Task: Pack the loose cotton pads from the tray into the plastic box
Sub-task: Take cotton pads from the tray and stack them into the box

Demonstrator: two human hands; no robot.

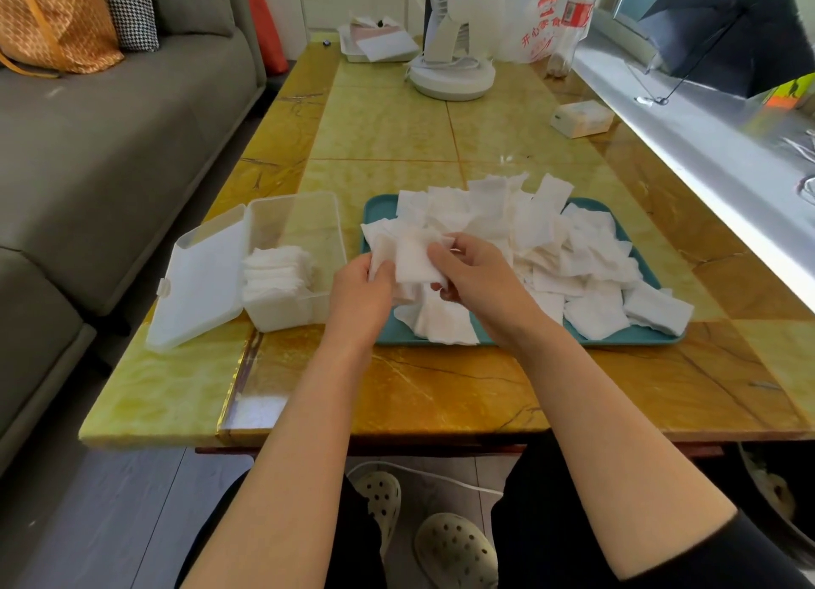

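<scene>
Early: plastic box [304, 218], lid open, beside teal tray [635, 339], holds small cotton pad stack [275, 275]. Large loose heap [551, 244] remains on tray; left hand [359, 293] and right hand [478, 275] fingers curled, pinching few pads [414, 264] above tray.

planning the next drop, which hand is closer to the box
Left. The left hand is just right of the box, almost at its wall, holding pads; the right hand also holds pads, farther right, over the tray.
</scene>
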